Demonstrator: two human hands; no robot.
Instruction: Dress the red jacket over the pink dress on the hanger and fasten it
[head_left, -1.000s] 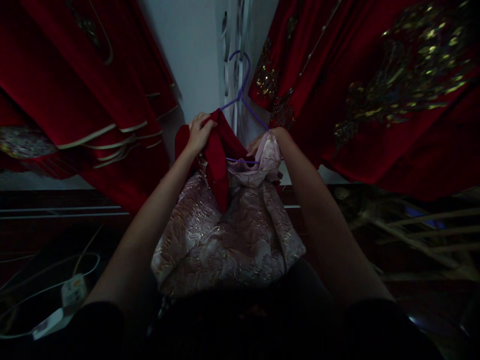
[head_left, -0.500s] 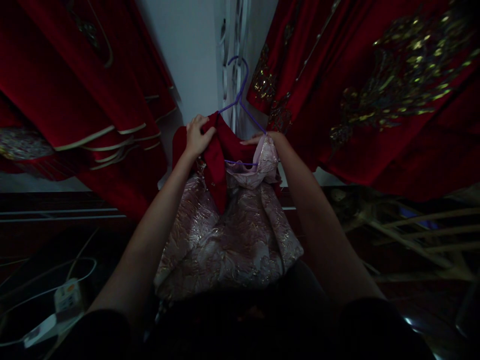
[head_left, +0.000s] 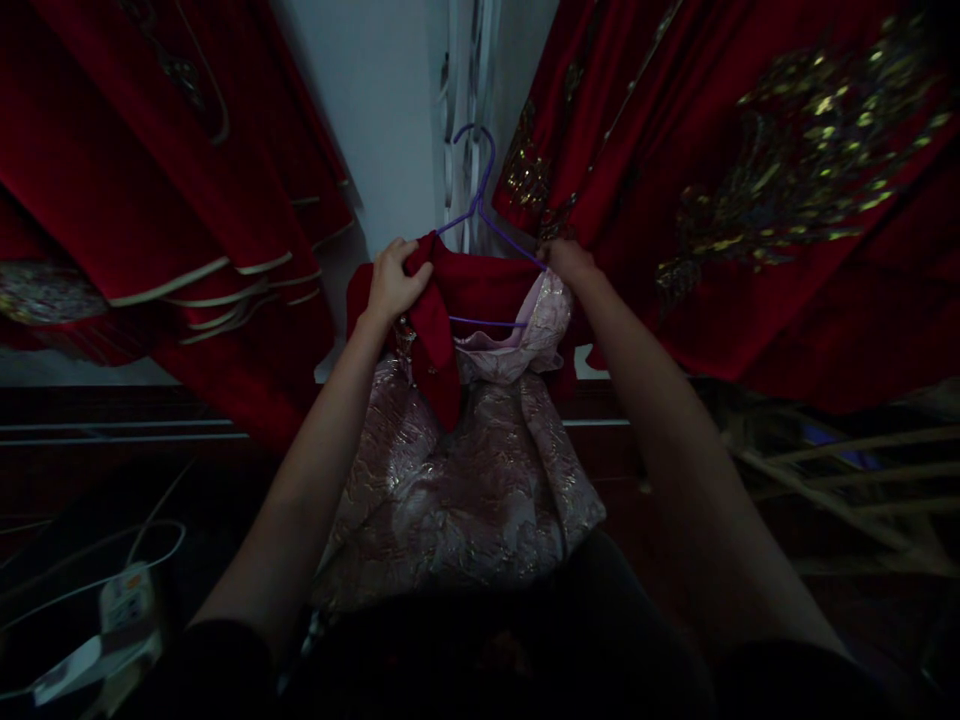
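Note:
A pink brocade dress with a metallic sheen hangs from a purple hanger. A red jacket lies across the hanger behind the dress neckline, and its front flap with beaded trim falls over the dress's left side. My left hand is closed on the jacket at the hanger's left shoulder, thumb over the cloth. At the hanger's right end, just above the dress strap, my right hand is closed at the jacket's upper edge; its fingertips are partly hidden in dim light.
Red garments with pale edging hang at left, and a red garment with gold sequins at right. A power strip with white cables lies lower left. A wooden rack-like frame stands lower right.
My right hand has moved right and outward from behind the dress strap, and the jacket's back now spreads wider along the hanger. My left hand has stayed on the jacket.

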